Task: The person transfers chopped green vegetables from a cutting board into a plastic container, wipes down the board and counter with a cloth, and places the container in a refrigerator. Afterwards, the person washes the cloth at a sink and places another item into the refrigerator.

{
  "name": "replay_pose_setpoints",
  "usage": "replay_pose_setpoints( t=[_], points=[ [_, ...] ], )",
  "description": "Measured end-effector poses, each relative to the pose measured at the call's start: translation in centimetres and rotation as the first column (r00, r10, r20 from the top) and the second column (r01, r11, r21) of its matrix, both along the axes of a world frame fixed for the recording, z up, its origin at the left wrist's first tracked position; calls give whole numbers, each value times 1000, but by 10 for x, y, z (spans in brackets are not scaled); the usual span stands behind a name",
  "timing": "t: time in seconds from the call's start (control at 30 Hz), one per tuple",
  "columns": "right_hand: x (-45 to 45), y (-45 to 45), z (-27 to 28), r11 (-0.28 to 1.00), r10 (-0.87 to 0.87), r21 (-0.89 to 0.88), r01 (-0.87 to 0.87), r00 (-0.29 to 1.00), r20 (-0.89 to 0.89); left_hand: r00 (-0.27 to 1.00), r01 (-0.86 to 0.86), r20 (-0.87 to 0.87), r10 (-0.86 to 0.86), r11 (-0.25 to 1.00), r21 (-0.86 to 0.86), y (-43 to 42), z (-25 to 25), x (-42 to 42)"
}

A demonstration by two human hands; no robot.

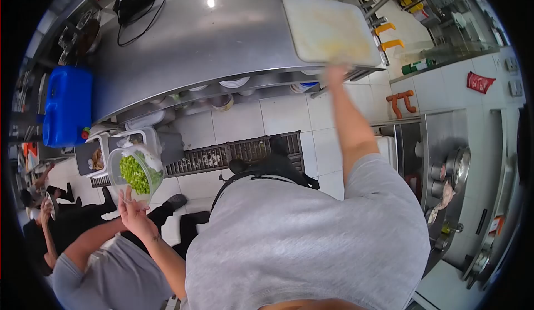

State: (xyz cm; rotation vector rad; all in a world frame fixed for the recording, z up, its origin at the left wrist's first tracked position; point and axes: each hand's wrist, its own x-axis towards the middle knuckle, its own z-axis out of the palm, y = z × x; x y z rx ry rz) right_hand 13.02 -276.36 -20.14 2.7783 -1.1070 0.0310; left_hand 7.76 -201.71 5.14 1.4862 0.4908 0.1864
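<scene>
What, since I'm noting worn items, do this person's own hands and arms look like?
The left hand and blurred right hand look ungloved. The right sleeve is short and light grey; a dark marking, perhaps a tattoo, sits near the left wrist.

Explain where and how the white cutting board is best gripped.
Probably the near edge, from the person's side, thumb on top and fingertips under: the white cutting board lies flat, a thin slab, with that edge close to the front of the steel counter.
</scene>
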Motion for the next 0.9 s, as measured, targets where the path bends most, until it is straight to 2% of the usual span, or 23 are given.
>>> replay_pose_setpoints(
  t=[0.03, 0.07, 0.1, 0.13, 0.17, 0.27, 0.33, 0.37, 0.4, 0.43, 0.5, 0.6, 0.7, 0.77, 0.87, 0.9],
  points=[
    [21, 107, 30, 904, -115, 414, -105, 874, 473, 1000, 18, 16, -18, 1000, -4, -4, 2, 6],
    [30, 187, 34, 748, -182, 606, -270, 795, 579, 998, 40, 43, -38, 999, -24, -7, 3, 12],
    [34, 254, 42, 524, -287, 760, -384, 761, 582, 995, 71, 65, -70, 997, -26, -8, 4, 18],
    [35, 311, 58, 266, -383, 860, -435, 771, 509, 992, 93, 88, -90, 995, -28, -8, 4, 23],
    [38, 348, 88, -92, -429, 937, -338, 863, 269, 989, 103, 114, -99, 994, -29, -6, 6, 27],
    [52, 369, 153, -288, -465, 861, -419, 847, 257, 984, 100, 147, -98, 995, -3, -3, 18, 34],
    [67, 330, 179, -49, -481, 868, -495, 773, 413, 985, 81, 153, -83, 996, 19, -1, 20, 35],
    [74, 299, 180, 5, -437, 788, -616, 707, 556, 988, 60, 142, -61, 998, 12, 2, 17, 34],
    [77, 273, 184, 555, -8, 455, -697, 543, 840, 991, 40, 131, -40, 999, 5, 2, 14, 32],
    [93, 230, 155, 749, 274, 207, -629, 578, 769, 992, 21, 121, -20, 1000, -3, 3, 9, 31],
    [108, 186, 106, 911, 206, 189, -366, 802, 561, 998, -23, 62, 24, 1000, -6, 7, -4, 28],
    [146, 169, 89, 960, 259, -1, -282, 883, 391, 988, -152, -30, 152, 988, -8, -3, -7, 29],
    [234, 148, 95, 977, 162, 70, -201, 915, 371, 979, -195, -57, 196, 981, 19, -12, -3, 29],
    [300, 123, 87, 960, 191, 111, -256, 894, 406, 961, -266, -59, 269, 963, 51, -22, -1, 35],
    [384, 102, 47, 831, 519, -119, -544, 679, 519, 924, -364, -94, 372, 927, 88, -45, 15, 51],
    [393, 117, 49, 756, 583, -31, -653, 653, 484, 925, -362, -80, 371, 926, 104, -45, 14, 57]
  ],
)
